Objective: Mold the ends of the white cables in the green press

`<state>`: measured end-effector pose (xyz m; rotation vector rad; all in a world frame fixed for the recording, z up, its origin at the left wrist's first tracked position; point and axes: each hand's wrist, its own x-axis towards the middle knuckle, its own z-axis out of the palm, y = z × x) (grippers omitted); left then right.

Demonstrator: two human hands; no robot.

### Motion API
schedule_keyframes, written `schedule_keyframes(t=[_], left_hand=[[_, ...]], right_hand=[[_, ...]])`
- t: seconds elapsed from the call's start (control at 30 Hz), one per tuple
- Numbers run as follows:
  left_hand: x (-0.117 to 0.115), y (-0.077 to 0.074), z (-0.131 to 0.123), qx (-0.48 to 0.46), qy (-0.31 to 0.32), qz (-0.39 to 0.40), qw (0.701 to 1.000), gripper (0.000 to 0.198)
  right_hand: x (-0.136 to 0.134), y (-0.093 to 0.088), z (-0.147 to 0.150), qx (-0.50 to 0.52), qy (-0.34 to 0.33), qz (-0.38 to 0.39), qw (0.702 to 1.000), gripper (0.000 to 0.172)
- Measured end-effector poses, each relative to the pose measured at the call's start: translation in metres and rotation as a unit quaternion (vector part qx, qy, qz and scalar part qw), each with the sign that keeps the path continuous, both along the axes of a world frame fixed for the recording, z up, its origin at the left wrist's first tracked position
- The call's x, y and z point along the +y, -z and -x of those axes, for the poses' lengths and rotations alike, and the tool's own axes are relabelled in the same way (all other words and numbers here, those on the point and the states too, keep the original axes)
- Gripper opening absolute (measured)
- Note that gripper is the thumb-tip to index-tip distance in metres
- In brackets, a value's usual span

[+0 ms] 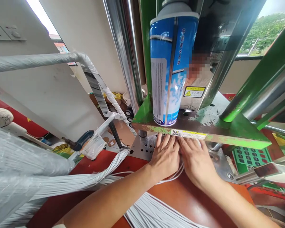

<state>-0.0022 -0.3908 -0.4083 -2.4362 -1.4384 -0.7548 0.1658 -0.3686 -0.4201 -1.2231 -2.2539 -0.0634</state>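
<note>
Since my fingertips [167,142] go under the green press plate [199,135], I cannot tell if they grip. My left hand [165,157] and right hand [197,161] lie spread over thin white wires [173,174], which run off toward six o'clock.

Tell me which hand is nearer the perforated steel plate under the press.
The left hand is nearer, with its fingers at the plate's right side. The right hand is farther, beyond the left hand to the right of the perforated steel plate.
</note>
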Motion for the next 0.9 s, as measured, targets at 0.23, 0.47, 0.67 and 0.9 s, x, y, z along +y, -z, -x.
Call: schedule_keyframes(t=[0.23,0.47,0.67,0.9], left_hand=[[0.013,0.012,-0.007,0.028,-0.034,-0.005,0.999,0.047],[0.036,0.031,-0.003,0.073,-0.040,-0.085,0.993,0.038],[0.038,0.032,-0.007,0.073,-0.036,-0.087,0.993,0.037],[0.005,0.002,0.028,-0.006,0.003,-0.017,1.000,0.056]], right_hand=[[0.000,-0.006,0.021,-0.133,0.069,-0.013,0.989,0.035],[0.007,0.003,0.022,-0.134,0.084,-0.038,0.987,0.031],[0.009,0.008,0.026,-0.116,0.082,-0.068,0.988,0.038],[-0.013,-0.006,-0.024,-0.077,0.066,-0.082,0.991,0.054]])
